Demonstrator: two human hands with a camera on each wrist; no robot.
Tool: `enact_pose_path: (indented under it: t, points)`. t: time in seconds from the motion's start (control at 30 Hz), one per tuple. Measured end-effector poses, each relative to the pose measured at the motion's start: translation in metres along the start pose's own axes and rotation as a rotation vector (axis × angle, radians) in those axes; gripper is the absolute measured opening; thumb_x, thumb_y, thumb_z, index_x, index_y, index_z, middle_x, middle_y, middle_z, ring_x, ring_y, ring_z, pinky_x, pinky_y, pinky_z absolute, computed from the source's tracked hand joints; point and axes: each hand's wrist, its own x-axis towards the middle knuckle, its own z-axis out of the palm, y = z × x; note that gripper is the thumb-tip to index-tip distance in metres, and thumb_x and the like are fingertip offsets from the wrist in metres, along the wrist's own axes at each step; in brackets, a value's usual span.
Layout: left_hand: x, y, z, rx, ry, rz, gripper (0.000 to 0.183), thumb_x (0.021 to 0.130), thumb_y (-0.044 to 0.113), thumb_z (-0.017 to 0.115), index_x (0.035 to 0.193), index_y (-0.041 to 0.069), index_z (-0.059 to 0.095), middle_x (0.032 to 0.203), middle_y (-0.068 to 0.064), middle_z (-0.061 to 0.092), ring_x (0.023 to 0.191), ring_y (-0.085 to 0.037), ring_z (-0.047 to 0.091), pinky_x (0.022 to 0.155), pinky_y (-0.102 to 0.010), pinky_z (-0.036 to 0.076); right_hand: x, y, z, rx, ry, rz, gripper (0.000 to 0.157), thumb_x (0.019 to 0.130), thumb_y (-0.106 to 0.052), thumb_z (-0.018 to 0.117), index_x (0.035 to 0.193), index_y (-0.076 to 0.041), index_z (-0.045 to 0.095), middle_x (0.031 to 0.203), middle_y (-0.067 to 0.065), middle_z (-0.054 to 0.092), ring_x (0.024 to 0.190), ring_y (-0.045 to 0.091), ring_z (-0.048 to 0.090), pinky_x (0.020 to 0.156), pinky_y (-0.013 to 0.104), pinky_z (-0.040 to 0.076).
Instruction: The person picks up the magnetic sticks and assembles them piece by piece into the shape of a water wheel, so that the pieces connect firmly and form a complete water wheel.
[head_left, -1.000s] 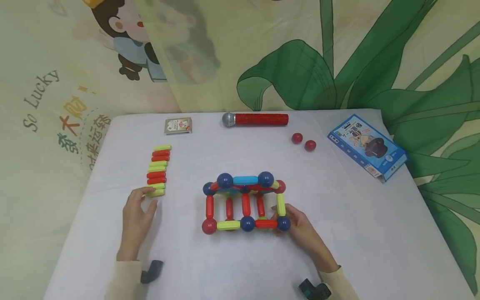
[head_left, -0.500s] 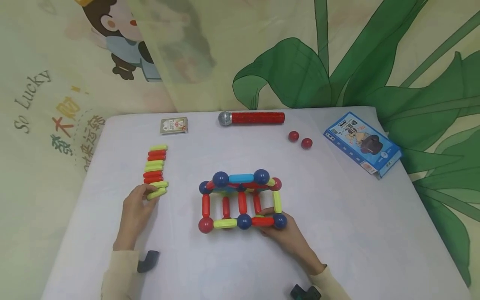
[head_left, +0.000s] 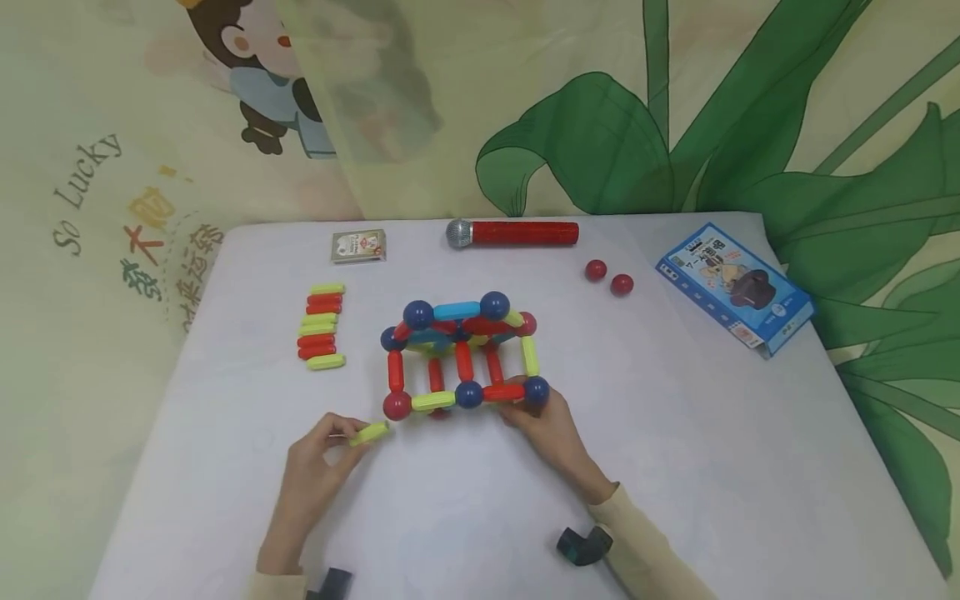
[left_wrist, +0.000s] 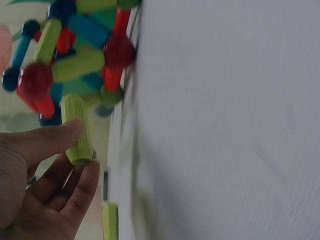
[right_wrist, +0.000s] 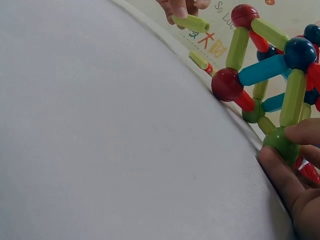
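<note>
Between thumb and fingers, my left hand (head_left: 318, 475) pinches a yellow-green rod (head_left: 370, 433). In the left wrist view the ribbed rod (left_wrist: 77, 132) points at a framework of coloured rods and balls. That framework (head_left: 469, 394) has red, blue and green balls joined by red, yellow-green and light blue rods. My right hand (head_left: 551, 429) grips its lower right corner. The right wrist view has thumb and fingers of the right hand (right_wrist: 295, 187) around a green ball (right_wrist: 281, 142) there. The held rod's tip is close to the red ball (head_left: 397, 406) at the framework's front left.
A column of red and yellow-green rods (head_left: 322, 329) lies on the left of the white table. Along the back are a small card box (head_left: 358, 246) and a red microphone (head_left: 517, 233). Two loose red balls (head_left: 596, 269) and a blue box (head_left: 735, 287) lie at the right.
My left hand has lifted the nearest yellow-green rod from the column and carried it right, towards the framework. The right hand has shifted its grip and moved the framework back and left.
</note>
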Motion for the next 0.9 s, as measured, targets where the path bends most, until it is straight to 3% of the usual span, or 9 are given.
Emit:
enact_pose_path:
  t: [0.07,0.17,0.3,0.37,0.57,0.7,0.9]
  points:
    - [-0.002,0.011,0.015,-0.052,-0.059,0.029,0.036,0.069,-0.009,0.080,0.082,0.010,0.053,0.093,0.001,0.071,0.087,-0.011,0.065,0.077,-0.018,0.053,-0.001,-0.001,-0.002,0.013,-0.001,0.004,0.039,0.082,-0.007,0.074,0.119,-0.009,0.060,0.103,0.005,0.066,0.086,0.017,0.064,0.080,0.026,0.056]
    - [-0.004,0.027,0.038,-0.090,-0.153,0.018,0.039,0.069,-0.010,0.079,0.079,0.015,0.050,0.092,0.006,0.071,0.085,-0.010,0.065,0.078,-0.024,0.055,-0.005,-0.001,-0.005,0.038,-0.018,0.012,0.040,0.083,-0.005,0.073,0.120,-0.006,0.056,0.105,0.009,0.064,0.086,0.018,0.064,0.079,0.026,0.056]
    - [-0.006,0.046,0.067,-0.072,-0.222,0.052,0.040,0.070,-0.010,0.078,0.079,0.019,0.051,0.093,0.008,0.070,0.088,-0.009,0.063,0.081,-0.026,0.055,-0.003,0.000,-0.008,0.024,-0.060,-0.004,0.044,0.084,-0.003,0.070,0.125,-0.007,0.056,0.104,0.009,0.065,0.080,0.017,0.065,0.074,0.025,0.057]
    - [-0.005,0.054,0.078,-0.039,-0.210,0.118,0.038,0.071,-0.010,0.077,0.081,0.017,0.052,0.094,0.006,0.069,0.089,-0.011,0.063,0.082,-0.028,0.055,0.000,0.000,-0.010,0.004,-0.081,-0.014,0.043,0.085,-0.005,0.070,0.126,-0.010,0.057,0.099,0.007,0.067,0.074,0.017,0.065,0.070,0.026,0.057]
    - [0.005,0.064,0.098,0.122,-0.080,0.295,0.030,0.073,-0.006,0.077,0.084,0.013,0.056,0.080,0.002,0.065,0.081,-0.013,0.055,0.071,-0.027,0.053,0.006,0.000,-0.012,-0.019,-0.111,0.000,0.034,0.085,-0.008,0.071,0.118,-0.010,0.062,0.087,0.006,0.067,0.062,0.015,0.062,0.061,0.027,0.056]
    - [0.010,0.061,0.104,0.218,-0.029,0.355,0.027,0.072,-0.002,0.080,0.083,0.012,0.059,0.072,0.002,0.062,0.073,-0.013,0.051,0.064,-0.026,0.050,0.007,0.000,-0.011,-0.007,-0.120,-0.005,0.035,0.084,-0.005,0.071,0.117,-0.007,0.062,0.090,0.008,0.067,0.064,0.016,0.063,0.059,0.027,0.057]
    - [0.014,0.060,0.106,0.361,0.033,0.463,0.024,0.073,-0.004,0.078,0.086,0.007,0.061,0.080,-0.005,0.062,0.073,-0.018,0.059,0.070,-0.029,0.057,0.009,-0.001,-0.009,-0.059,-0.094,-0.014,0.035,0.083,-0.008,0.074,0.116,-0.010,0.062,0.080,0.007,0.062,0.057,0.015,0.059,0.053,0.026,0.055]
